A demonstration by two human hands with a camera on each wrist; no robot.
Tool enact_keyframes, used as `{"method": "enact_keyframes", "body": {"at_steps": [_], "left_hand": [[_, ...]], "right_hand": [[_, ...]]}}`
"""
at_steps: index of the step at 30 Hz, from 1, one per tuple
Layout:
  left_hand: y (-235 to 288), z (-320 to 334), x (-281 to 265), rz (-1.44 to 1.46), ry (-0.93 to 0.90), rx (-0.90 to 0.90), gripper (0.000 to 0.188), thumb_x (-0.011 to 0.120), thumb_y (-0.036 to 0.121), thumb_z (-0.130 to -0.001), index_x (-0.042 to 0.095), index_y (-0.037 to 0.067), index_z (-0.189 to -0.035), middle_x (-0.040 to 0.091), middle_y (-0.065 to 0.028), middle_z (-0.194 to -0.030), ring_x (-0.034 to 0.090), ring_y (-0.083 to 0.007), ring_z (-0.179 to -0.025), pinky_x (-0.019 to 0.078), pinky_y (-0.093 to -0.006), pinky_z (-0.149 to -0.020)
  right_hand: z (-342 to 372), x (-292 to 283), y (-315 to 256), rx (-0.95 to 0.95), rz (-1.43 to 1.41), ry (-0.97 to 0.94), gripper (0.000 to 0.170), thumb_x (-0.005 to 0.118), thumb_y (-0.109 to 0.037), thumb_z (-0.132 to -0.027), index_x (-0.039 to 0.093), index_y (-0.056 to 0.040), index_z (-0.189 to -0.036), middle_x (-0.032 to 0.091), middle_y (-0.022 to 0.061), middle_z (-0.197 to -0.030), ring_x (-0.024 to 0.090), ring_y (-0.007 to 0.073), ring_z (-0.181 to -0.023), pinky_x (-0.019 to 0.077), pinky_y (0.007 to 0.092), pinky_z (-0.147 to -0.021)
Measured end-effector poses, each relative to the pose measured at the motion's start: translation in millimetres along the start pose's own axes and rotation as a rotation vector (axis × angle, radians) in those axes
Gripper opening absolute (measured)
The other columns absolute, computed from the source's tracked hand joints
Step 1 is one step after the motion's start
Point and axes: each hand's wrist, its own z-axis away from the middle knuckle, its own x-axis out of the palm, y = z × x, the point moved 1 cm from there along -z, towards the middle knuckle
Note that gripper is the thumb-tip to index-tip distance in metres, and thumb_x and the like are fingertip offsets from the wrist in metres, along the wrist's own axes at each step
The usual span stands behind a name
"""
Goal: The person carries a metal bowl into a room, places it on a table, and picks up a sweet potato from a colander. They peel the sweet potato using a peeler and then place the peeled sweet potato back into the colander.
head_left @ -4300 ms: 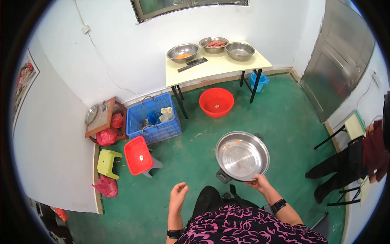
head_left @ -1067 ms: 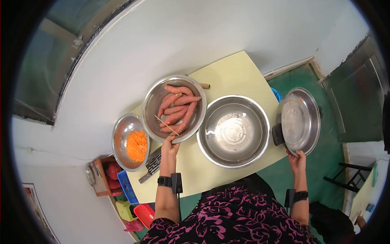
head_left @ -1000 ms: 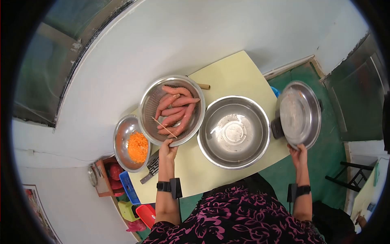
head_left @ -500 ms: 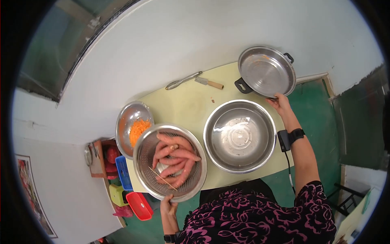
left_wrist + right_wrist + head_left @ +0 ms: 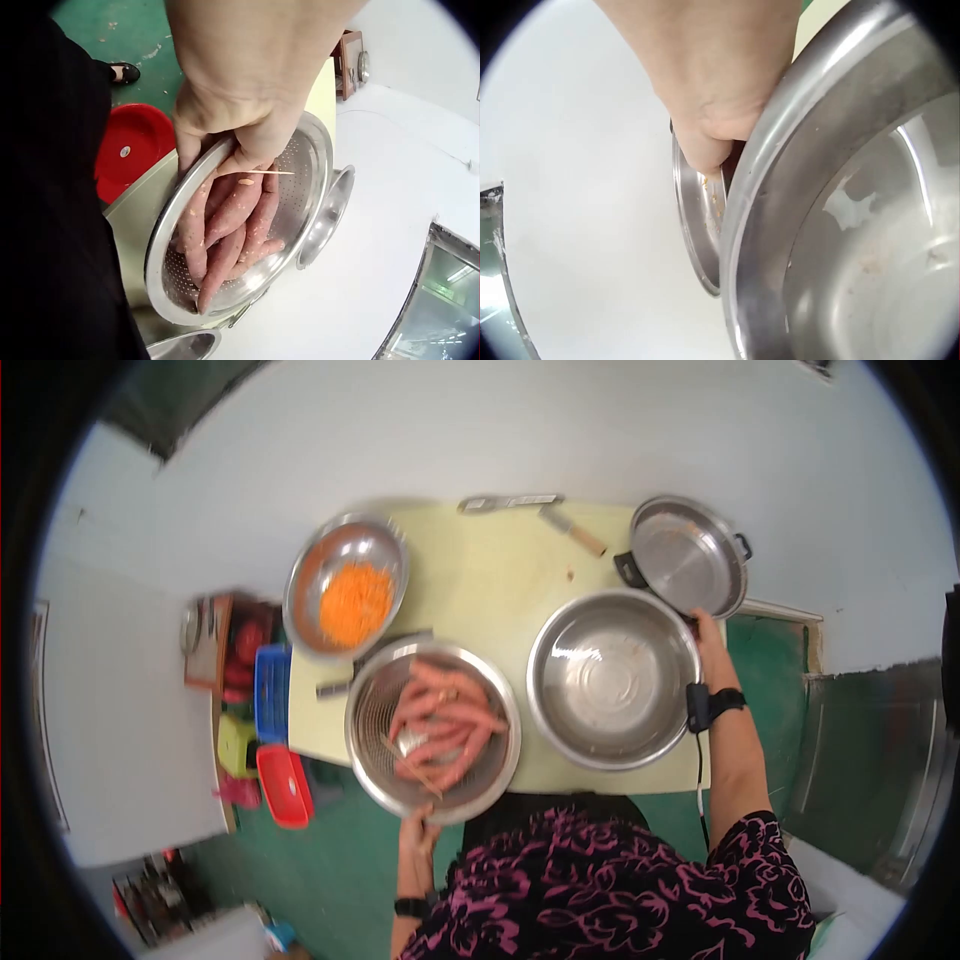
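My left hand [image 5: 418,838] grips the near rim of a steel colander [image 5: 370,715], thumb hooked inside. In the colander lie several reddish sweet potatoes [image 5: 440,735] and a thin wooden stick [image 5: 279,172]. It is tilted in the left wrist view and overlaps the table's front edge in the head view. At the back right, my right hand [image 5: 708,632] holds the near rim of a two-handled steel pan [image 5: 690,565], thumb inside; its other fingers are hidden. Orange bits cling inside the pan. Right beside that hand stands a large steel basin [image 5: 560,710] with water.
On the pale yellow table [image 5: 470,570], a steel bowl [image 5: 320,560] holds orange shreds [image 5: 357,605]. A cleaver [image 5: 335,688] lies partly behind the colander. A wooden-handled knife [image 5: 588,540] lies at the back. A blue crate [image 5: 272,695] and red tub [image 5: 285,785] stand left.
Earlier I stood away from the table holding only the pan. My left hand has since drawn the colander toward me; my right has moved the pan from the right side to the table's back right corner.
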Motion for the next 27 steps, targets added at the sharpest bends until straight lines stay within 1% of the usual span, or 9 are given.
{"method": "enact_keyframes", "body": {"at_steps": [4, 6, 9, 12, 15, 18, 20, 26, 27], "left_hand": [[0.7, -6.1, 5.6, -0.016, -0.021, 0.005, 0.049, 0.054, -0.005, -0.076, 0.04, 0.001, -0.122, 0.053, -0.0131, -0.113, 0.055, -0.0289, -0.102, 0.0485, -0.0428, -0.085], [7.2, 5.8, 19.0, -0.013, -0.03, 0.034, 0.041, 0.054, -0.004, -0.077, 0.044, -0.001, -0.116, 0.056, -0.0126, -0.107, 0.057, -0.0265, -0.096, 0.0501, -0.0388, -0.083], [14.1, 4.8, 22.4, -0.011, -0.035, 0.022, 0.039, 0.053, -0.004, -0.077, 0.045, -0.002, -0.116, 0.056, -0.0141, -0.106, 0.058, -0.0269, -0.096, 0.0506, -0.0384, -0.083], [18.2, 6.3, 25.8, -0.043, 0.003, 0.021, 0.039, 0.052, -0.004, -0.078, 0.044, -0.003, -0.116, 0.056, -0.0146, -0.107, 0.059, -0.027, -0.095, 0.0515, -0.038, -0.081], [15.7, -3.1, 11.2, -0.055, 0.016, 0.046, 0.041, 0.053, -0.004, -0.076, 0.044, -0.003, -0.116, 0.056, -0.0151, -0.106, 0.059, -0.028, -0.093, 0.0528, -0.0385, -0.077], [19.6, -10.9, 8.1, -0.151, -0.007, 0.067, 0.041, 0.053, -0.002, -0.075, 0.045, -0.003, -0.115, 0.057, -0.0158, -0.104, 0.06, -0.0286, -0.092, 0.0537, -0.0385, -0.072], [18.0, -11.9, 5.2, -0.103, 0.005, 0.044, 0.042, 0.053, -0.002, -0.075, 0.044, -0.004, -0.116, 0.056, -0.0161, -0.105, 0.059, -0.0288, -0.093, 0.0541, -0.0391, -0.071], [13.1, 10.3, 26.3, -0.063, 0.1, 0.132, 0.034, 0.052, 0.006, -0.083, 0.046, -0.003, -0.115, 0.057, -0.0136, -0.106, 0.061, -0.0266, -0.09, 0.0531, -0.0386, -0.074], [11.0, 11.3, 29.8, -0.075, 0.067, 0.139, 0.034, 0.052, 0.006, -0.084, 0.046, -0.003, -0.115, 0.057, -0.0136, -0.107, 0.06, -0.0263, -0.091, 0.0526, -0.0384, -0.076]], "right_hand": [[59.5, 38.4, -2.9, 0.184, 0.055, -0.169, 0.035, 0.058, -0.032, -0.084, 0.061, 0.0003, -0.097, 0.064, 0.0133, -0.087, 0.063, 0.021, -0.077, 0.0535, 0.0323, -0.069], [99.8, 68.1, -11.5, 0.121, 0.127, -0.201, 0.038, 0.06, -0.035, -0.084, 0.061, -0.0003, -0.099, 0.064, 0.0126, -0.091, 0.063, 0.0191, -0.073, 0.0539, 0.0305, -0.063], [12.3, -16.5, -3.2, 0.185, 0.331, 0.041, 0.045, 0.063, -0.038, -0.081, 0.059, 0.0009, -0.102, 0.064, 0.0112, -0.089, 0.061, 0.0194, -0.068, 0.0511, 0.0303, -0.059], [27.8, -19.0, -25.2, -0.274, 0.963, 0.565, 0.047, 0.062, -0.04, -0.081, 0.059, 0.0004, -0.105, 0.063, 0.012, -0.091, 0.061, 0.0212, -0.073, 0.0482, 0.032, -0.063], [37.0, 23.5, -38.1, -0.835, 1.261, 0.43, 0.045, 0.063, -0.035, -0.079, 0.058, 0.0001, -0.106, 0.063, 0.0124, -0.091, 0.061, 0.0219, -0.077, 0.0468, 0.032, -0.069], [26.4, 113.6, -41.2, -0.852, 1.476, 0.034, 0.037, 0.063, -0.026, -0.077, 0.058, -0.0029, -0.106, 0.062, 0.0143, -0.097, 0.06, 0.0282, -0.089, 0.0453, 0.037, -0.079], [2.0, 155.2, -31.3, -1.074, 1.566, -0.14, 0.034, 0.064, -0.025, -0.076, 0.061, -0.0033, -0.101, 0.061, 0.0177, -0.099, 0.057, 0.0322, -0.094, 0.0443, 0.0386, -0.083], [-54.6, 241.7, -11.7, -0.761, 1.973, 0.019, 0.048, 0.052, -0.046, -0.081, 0.062, 0.0003, -0.093, 0.063, 0.02, -0.092, 0.059, 0.0357, -0.088, 0.0475, 0.0411, -0.077], [-58.8, 247.0, -7.7, -0.801, 2.042, 0.048, 0.05, 0.049, -0.048, -0.083, 0.062, -0.0003, -0.09, 0.063, 0.0203, -0.09, 0.06, 0.0362, -0.087, 0.0476, 0.0422, -0.076]]}}
